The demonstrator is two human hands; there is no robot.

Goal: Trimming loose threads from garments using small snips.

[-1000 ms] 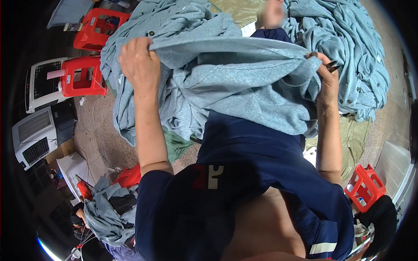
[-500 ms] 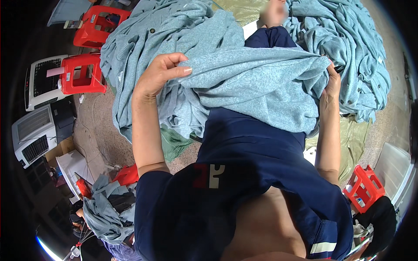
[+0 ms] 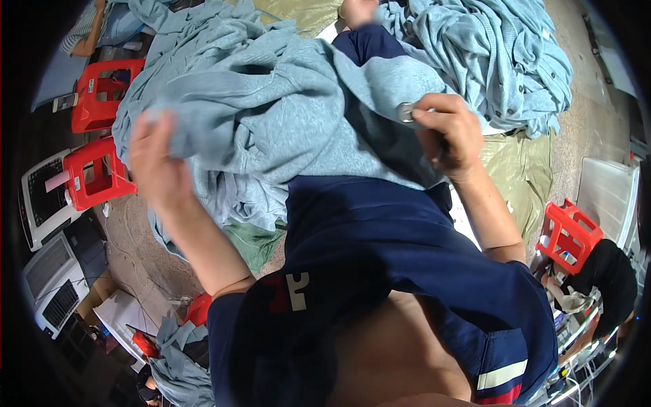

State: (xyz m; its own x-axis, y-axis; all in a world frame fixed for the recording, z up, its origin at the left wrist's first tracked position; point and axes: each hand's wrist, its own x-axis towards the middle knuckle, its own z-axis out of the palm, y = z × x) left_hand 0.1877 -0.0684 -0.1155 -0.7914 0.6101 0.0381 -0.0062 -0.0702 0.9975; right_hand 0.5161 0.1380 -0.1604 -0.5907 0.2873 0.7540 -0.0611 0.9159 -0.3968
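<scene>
A light blue knitted garment point(image 3: 291, 129) lies bunched across my lap and over the cloth beyond it. My left hand point(image 3: 159, 163) is at the garment's left edge, smeared by motion, so its fingers cannot be read. Over the right part of the knit, my right hand point(image 3: 453, 134) is closed, thumb and forefinger together. At its fingertips shows a small round silver piece point(image 3: 405, 112). Something dark is partly visible in that palm; its kind is unclear. Beneath the garment are my dark blue trousers point(image 3: 359, 207).
Heaps of similar knits lie at the far left point(image 3: 196, 41) and far right, where a buttoned cardigan pile point(image 3: 502, 68) rests on an olive sheet point(image 3: 525, 169). Red stools point(image 3: 102, 169) and white appliances point(image 3: 57, 285) stand left. Another red stool point(image 3: 569, 234) stands right, near a person in black point(image 3: 607, 285).
My left hand has swung left and nearer. My right hand has moved left, and a silver piece now shows at its fingertips. The stretched garment edge has slackened into folds.
</scene>
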